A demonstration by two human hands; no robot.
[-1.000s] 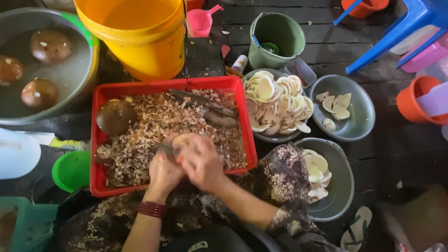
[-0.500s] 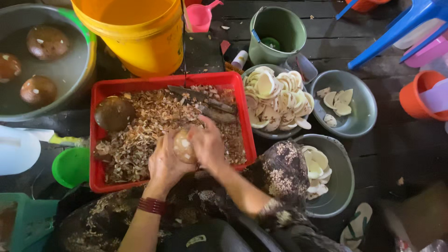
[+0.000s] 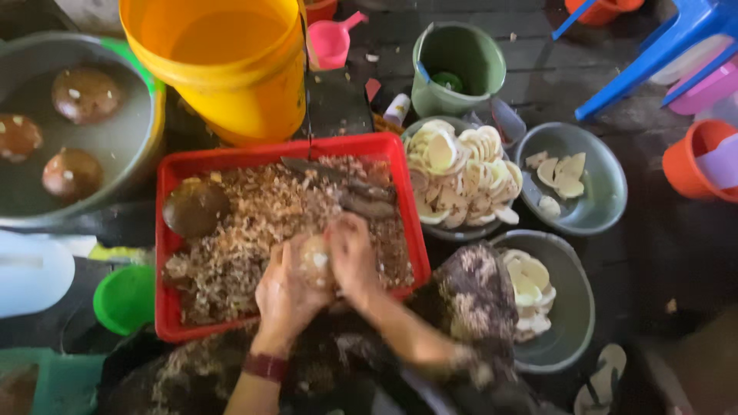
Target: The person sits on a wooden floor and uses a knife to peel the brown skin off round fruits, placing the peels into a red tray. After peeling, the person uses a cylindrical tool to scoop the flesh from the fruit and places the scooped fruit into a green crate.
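Both my hands meet over the near side of a red plastic tray (image 3: 173, 230) full of brown shavings. My left hand (image 3: 283, 296), with a dark red band at the wrist, cups a pale round coconut piece (image 3: 315, 260) from the left. My right hand (image 3: 352, 257) closes over the same piece from the right; whether it also holds a tool is hidden. A whole brown coconut (image 3: 194, 207) lies in the tray's far left corner. Dark knives (image 3: 361, 201) rest at the tray's far right.
A yellow bucket (image 3: 231, 69) stands behind the tray. A grey basin (image 3: 115, 146) with three brown coconuts in water is at the left. Metal bowls of white coconut slices (image 3: 461, 173) (image 3: 573, 311) (image 3: 596, 207) sit at the right, with a green bucket (image 3: 461, 61) and a blue chair (image 3: 669, 54) beyond.
My hands have stayed over the tray's near side and kept working the pale piece, turning it between them. The view shifted slightly.
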